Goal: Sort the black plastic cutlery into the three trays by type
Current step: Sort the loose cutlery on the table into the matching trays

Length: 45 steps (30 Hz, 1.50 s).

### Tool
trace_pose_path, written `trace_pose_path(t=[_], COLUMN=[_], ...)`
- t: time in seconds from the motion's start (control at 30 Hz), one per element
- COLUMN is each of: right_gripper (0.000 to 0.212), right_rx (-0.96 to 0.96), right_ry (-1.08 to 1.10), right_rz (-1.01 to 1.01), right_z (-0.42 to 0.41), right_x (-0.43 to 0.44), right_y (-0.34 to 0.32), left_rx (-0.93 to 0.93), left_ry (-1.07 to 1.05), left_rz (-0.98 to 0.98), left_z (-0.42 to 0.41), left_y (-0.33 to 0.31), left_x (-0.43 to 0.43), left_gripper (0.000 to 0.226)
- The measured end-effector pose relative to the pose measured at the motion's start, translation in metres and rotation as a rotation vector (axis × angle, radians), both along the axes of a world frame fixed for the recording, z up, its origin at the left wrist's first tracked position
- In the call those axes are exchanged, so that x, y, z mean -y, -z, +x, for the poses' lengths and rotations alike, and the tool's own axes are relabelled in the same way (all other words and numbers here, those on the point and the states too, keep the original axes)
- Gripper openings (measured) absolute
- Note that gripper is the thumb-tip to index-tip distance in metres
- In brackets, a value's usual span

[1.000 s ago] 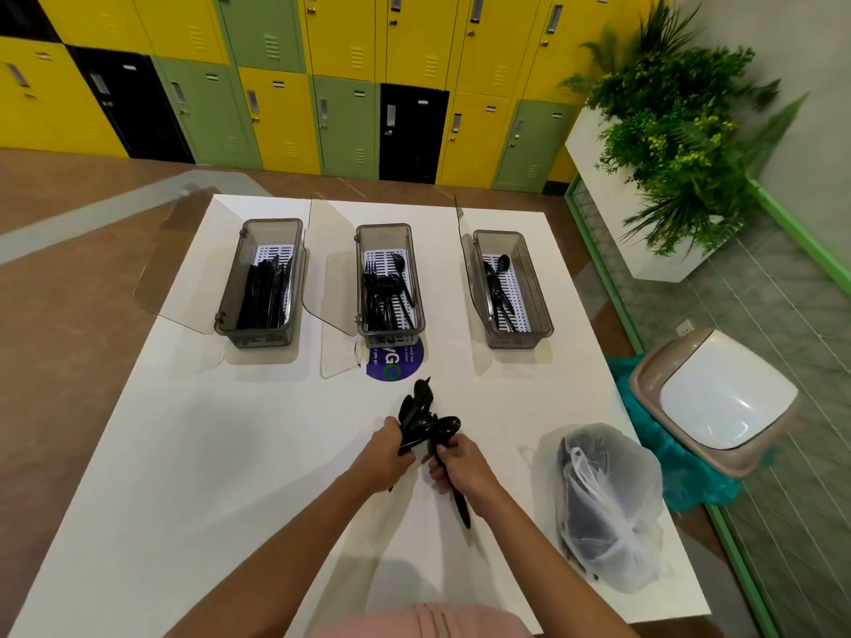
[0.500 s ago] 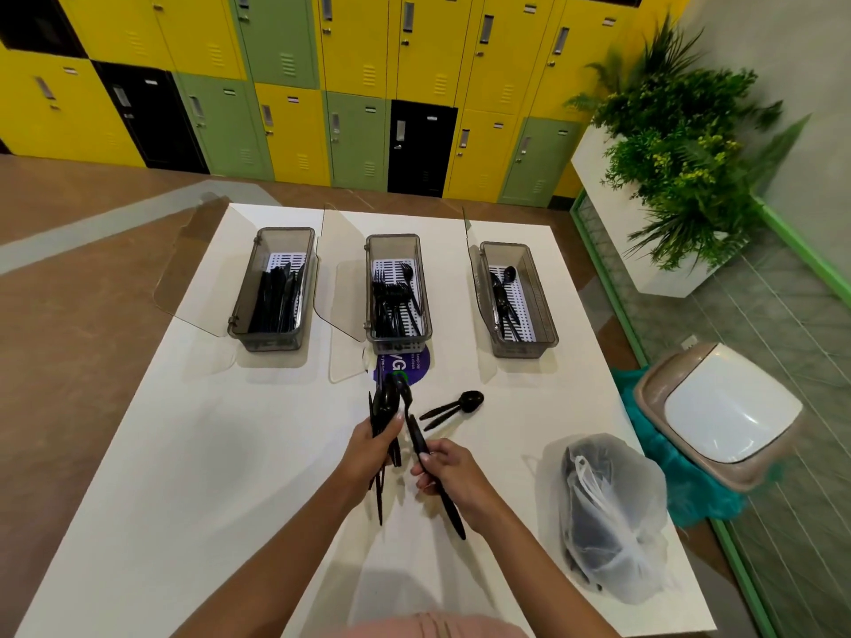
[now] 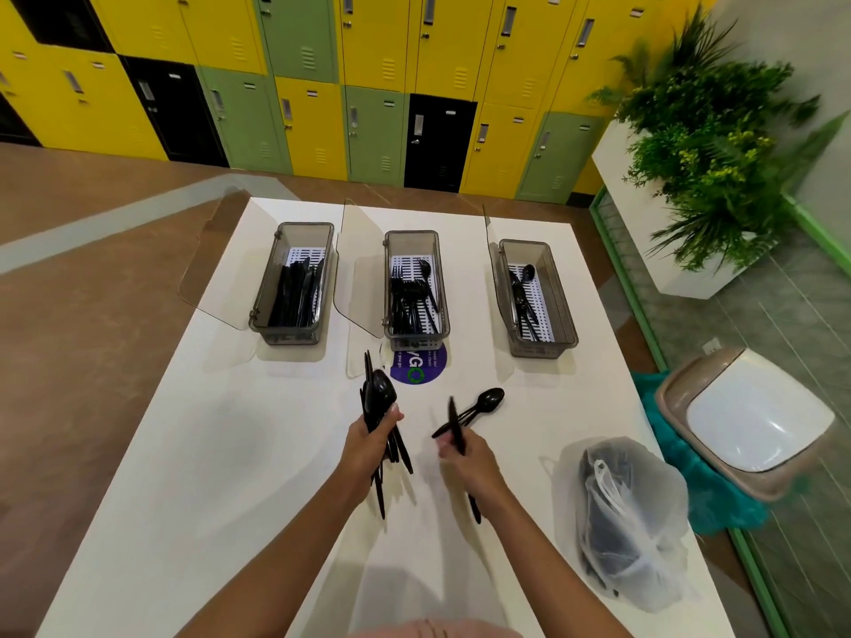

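SORTING IN PROGRESS: A person sorts black plastic cutlery at a white surface [image 3: 230, 453], seen from a head-worn cam. The left hand [image 3: 368, 446] grips a bundle of cutlery [image 3: 378, 398] upright, fingers curled round the handles. A spoon bowl shows at the front & handle ends stick out below the fist. The right hand [image 3: 467, 460] pinches a single slim black piece [image 3: 453, 419], tip up; its type is too thin to tell. Just beyond that hand, two spoons [image 3: 488, 402] lie on the surface, bowls toward the far right. At the far side stand 3 grey trays w/ clear lids swung open: the left tray [image 3: 288, 336] packed w/ long dark pieces, the ctr tray [image 3: 416, 340] w/ a tangled heap, the right tray [image 3: 543, 351] w/ a few spoons. A purple sticker [image 3: 421, 366] shows just in front of the ctr tray. A clear plastic bag [image 3: 644, 536] w/ dark contents sits near the right edge. On the floor beside it is a swing-lid bin [image 3: 755, 416]. Yellow, green & black lockers [image 3: 322, 108] line the back wall.
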State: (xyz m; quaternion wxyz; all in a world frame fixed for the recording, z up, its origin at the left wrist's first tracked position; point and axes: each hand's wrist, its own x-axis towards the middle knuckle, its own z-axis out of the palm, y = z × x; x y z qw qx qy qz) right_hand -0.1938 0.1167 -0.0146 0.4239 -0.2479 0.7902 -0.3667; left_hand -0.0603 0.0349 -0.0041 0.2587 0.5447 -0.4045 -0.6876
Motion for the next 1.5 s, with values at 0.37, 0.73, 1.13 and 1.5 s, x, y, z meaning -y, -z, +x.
trace_pose_path(t=[0.37,0.73,1.13,1.5], right_gripper=[0.036,0.019,0.022,0.039], right_rx=[-0.359,0.310,0.148,-0.033], right_ry=[0.145,-0.039,-0.272,-0.301], right_rz=[0.218,-0.051,0.103,-0.121], right_z=[-0.017,0.042,0.088,0.131], right_x=[0.050,0.057,0.112,0.257], right_y=[0.011,-0.024,-0.042,-0.080], left_rx=[-0.099,-0.224,-0.184,-0.201], left_ry=[-0.006,0.283,0.010,-0.066], left_rz=[0.109,0.128,0.054,-0.019], left_z=[0.029,0.048,0.109,0.156], left_y=[-0.001,-0.008,-0.002,-0.016], left_x=[0.015,0.009,0.046,0.081], left_gripper=[0.025,0.024,0.012,0.031])
